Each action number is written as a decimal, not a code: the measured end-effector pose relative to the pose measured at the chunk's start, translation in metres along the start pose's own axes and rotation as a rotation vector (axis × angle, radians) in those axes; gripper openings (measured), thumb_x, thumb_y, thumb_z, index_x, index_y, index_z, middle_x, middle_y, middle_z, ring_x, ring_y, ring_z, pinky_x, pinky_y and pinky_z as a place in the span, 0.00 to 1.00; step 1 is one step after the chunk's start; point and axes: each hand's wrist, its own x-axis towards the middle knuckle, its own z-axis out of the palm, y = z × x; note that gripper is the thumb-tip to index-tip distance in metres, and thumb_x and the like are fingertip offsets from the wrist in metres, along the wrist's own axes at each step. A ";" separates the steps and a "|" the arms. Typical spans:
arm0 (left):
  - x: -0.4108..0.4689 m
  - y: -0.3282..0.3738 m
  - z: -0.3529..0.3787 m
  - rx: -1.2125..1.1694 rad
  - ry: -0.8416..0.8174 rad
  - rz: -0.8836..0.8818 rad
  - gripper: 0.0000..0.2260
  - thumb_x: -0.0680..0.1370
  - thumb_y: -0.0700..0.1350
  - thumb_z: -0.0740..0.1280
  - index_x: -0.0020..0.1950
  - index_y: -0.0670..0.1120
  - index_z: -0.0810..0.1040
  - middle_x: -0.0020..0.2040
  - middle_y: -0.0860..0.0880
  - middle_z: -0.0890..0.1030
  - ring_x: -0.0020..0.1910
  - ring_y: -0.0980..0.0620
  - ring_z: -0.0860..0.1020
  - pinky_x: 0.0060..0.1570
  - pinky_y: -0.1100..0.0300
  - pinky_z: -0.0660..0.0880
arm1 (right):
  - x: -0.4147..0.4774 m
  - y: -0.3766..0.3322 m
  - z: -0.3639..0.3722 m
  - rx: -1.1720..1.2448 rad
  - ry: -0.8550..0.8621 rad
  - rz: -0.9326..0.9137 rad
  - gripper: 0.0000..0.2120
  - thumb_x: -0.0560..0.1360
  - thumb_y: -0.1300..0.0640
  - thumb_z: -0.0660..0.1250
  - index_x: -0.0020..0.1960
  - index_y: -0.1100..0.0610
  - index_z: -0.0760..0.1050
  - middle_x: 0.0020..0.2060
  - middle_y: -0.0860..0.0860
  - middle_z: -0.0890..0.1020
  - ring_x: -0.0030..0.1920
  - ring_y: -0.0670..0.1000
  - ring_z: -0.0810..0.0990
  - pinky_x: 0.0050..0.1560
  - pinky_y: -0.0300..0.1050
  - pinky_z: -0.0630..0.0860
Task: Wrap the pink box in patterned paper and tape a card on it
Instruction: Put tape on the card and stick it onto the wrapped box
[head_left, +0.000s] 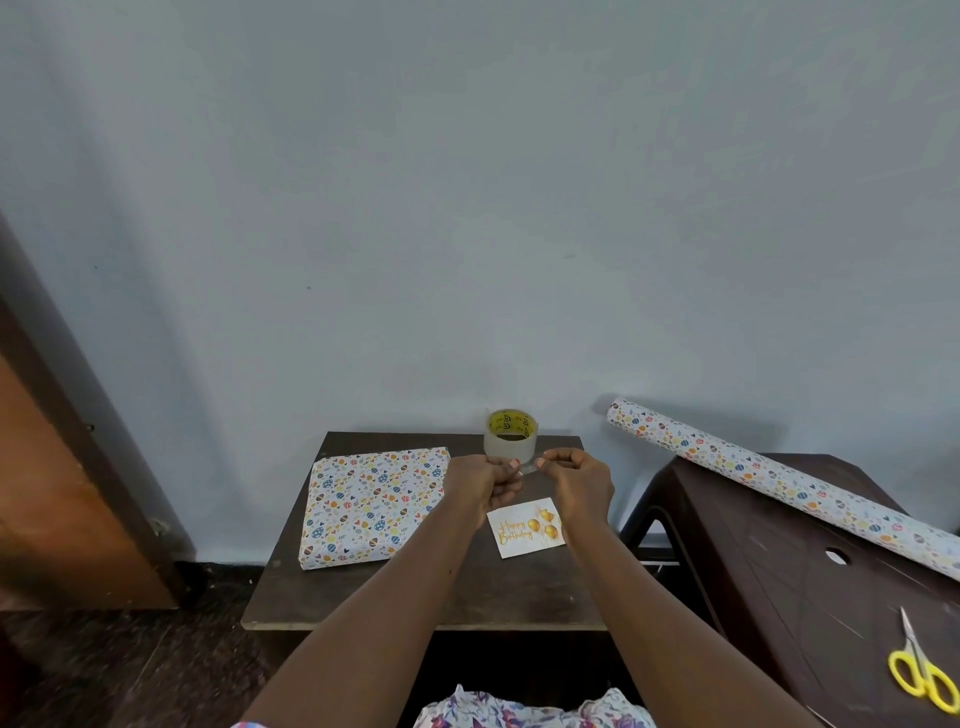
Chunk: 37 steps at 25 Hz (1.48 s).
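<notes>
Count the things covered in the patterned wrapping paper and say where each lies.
2. The wrapped box lies flat on the left part of the small table, left of the card. The paper roll lies slanted across the dark stool at the right. None looks hidden.

Scissors (917, 660): yellow handles, blades together, at my stool's near right corner.
Stool (769, 545): dark brown plastic, just beside my table's (467, 587) right edge.
Door (52, 493): wooden, to my left.

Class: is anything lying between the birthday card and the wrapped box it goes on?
No object lies between card and wrapped box; only the left hand, pinching a tape strip, crosses above that gap.
</notes>
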 end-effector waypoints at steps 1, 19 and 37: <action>0.000 0.000 0.000 -0.005 0.005 -0.001 0.02 0.74 0.38 0.70 0.43 0.41 0.78 0.37 0.44 0.81 0.32 0.54 0.80 0.26 0.66 0.75 | 0.001 0.001 0.001 -0.011 0.011 0.004 0.09 0.69 0.58 0.73 0.34 0.46 0.77 0.38 0.46 0.82 0.43 0.49 0.79 0.54 0.59 0.75; 0.000 -0.006 0.006 -0.011 0.137 0.117 0.04 0.71 0.37 0.73 0.42 0.40 0.80 0.37 0.44 0.82 0.33 0.53 0.79 0.31 0.66 0.78 | -0.001 0.002 0.015 -0.097 0.148 -0.055 0.01 0.72 0.57 0.71 0.43 0.51 0.82 0.47 0.50 0.82 0.50 0.51 0.77 0.55 0.56 0.74; -0.009 0.002 0.016 -0.030 0.100 0.031 0.05 0.76 0.32 0.65 0.42 0.38 0.79 0.37 0.42 0.81 0.28 0.52 0.80 0.30 0.61 0.80 | -0.017 0.003 0.021 -0.222 0.100 -0.255 0.09 0.74 0.58 0.68 0.52 0.59 0.83 0.48 0.56 0.83 0.43 0.47 0.76 0.41 0.38 0.75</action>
